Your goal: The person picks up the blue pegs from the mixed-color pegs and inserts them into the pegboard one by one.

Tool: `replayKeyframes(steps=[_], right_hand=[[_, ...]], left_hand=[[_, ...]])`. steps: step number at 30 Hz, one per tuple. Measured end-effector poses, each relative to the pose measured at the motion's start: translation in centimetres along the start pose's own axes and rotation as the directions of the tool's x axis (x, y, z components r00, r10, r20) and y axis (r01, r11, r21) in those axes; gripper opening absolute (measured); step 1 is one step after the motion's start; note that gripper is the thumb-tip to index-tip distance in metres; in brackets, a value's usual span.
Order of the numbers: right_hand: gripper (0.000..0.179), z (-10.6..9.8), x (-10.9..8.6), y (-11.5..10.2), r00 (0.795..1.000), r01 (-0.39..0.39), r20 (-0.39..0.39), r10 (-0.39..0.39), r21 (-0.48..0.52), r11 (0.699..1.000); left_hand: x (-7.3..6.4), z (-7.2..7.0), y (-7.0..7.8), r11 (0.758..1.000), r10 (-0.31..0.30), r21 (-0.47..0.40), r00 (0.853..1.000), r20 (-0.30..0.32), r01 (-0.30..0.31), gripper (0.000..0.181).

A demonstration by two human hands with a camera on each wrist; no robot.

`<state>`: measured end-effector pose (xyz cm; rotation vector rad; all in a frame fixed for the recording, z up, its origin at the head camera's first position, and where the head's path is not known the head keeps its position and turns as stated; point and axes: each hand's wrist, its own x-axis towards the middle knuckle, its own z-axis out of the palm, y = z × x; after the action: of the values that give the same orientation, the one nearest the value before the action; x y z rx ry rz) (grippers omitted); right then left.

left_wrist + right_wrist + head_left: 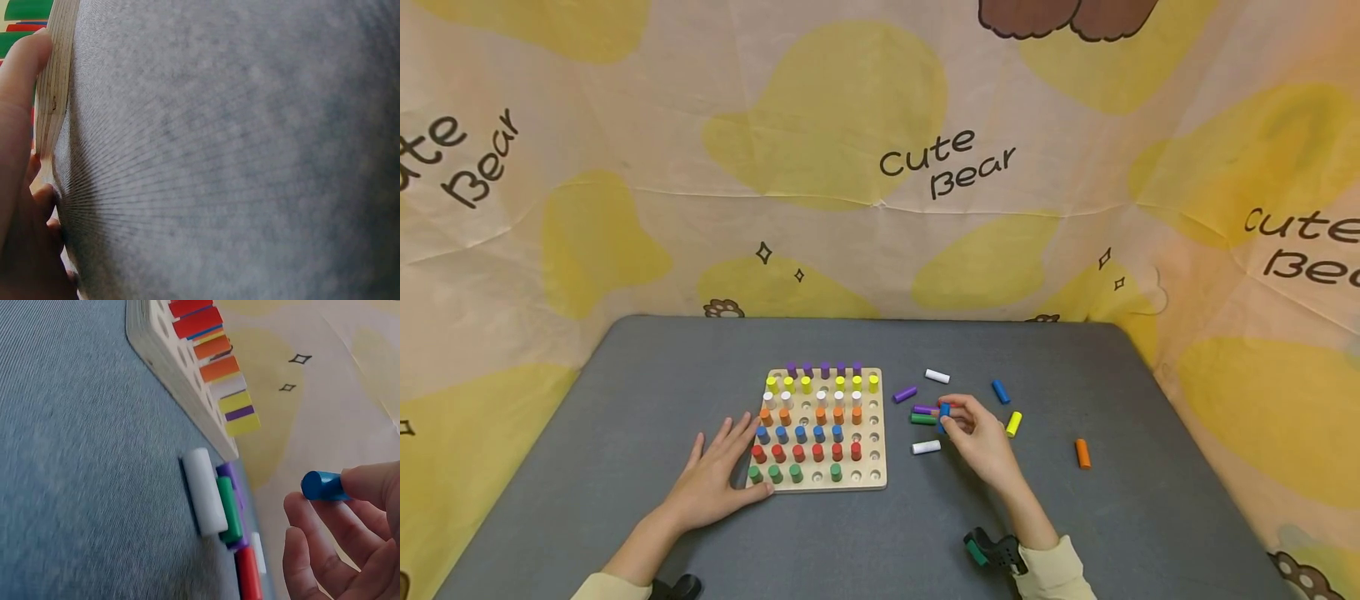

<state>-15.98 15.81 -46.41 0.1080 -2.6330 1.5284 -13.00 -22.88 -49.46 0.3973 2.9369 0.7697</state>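
Note:
A wooden pegboard (pixel 882 450) stands on the table, with rows of purple, yellow, white, orange, blue, red and green pegs in its holes. My left hand (pixel 711 483) rests at the board's left edge, fingers spread and thumb by the near corner. In the left wrist view the thumb (pixel 22 65) touches the board's side. Right of the board, my right hand (pixel 983 442) pinches a blue peg (pixel 324 486) between thumb and fingers. Close to that hand lie a green peg (pixel 922 419), a purple peg (pixel 923 409) and a white peg (pixel 926 447); a red peg (pixel 249 573) is partly hidden in the head view.
Further loose pegs lie around: purple (pixel 905 394), white (pixel 937 377), blue (pixel 1001 392), yellow (pixel 1014 424) and orange (pixel 1082 454). The grey table (pixel 647 400) ends at the back against a printed cloth (pixel 820 108).

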Motion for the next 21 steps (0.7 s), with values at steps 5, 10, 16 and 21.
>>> replayKeyframes(steps=[5,10,16,21], right_hand=[[0.025,0.7,0.2,-1.0,1.000,0.013,0.008,-0.013,-0.013,1.000],[0.024,1.4,0.6,-1.8,0.999,0.052,0.014,-0.053,0.019,0.998],[0.023,2.2,0.9,-2.9,0.996,0.092,0.008,-0.092,0.035,0.995],[0.021,3.1,1.0,-3.6,0.992,0.118,0.037,-0.118,0.008,0.993]], left_hand=[[0.0,0.1,-0.1,1.000,0.001,0.000,1.000,-0.002,-0.001,0.099],[0.1,0.3,-0.4,1.000,0.004,-0.003,1.000,0.002,-0.004,0.100],[0.1,0.3,-0.5,1.000,0.000,0.000,1.000,0.007,0.000,0.100],[0.2,0.3,-0.5,1.000,-0.011,-0.003,1.000,0.015,0.011,0.101]])
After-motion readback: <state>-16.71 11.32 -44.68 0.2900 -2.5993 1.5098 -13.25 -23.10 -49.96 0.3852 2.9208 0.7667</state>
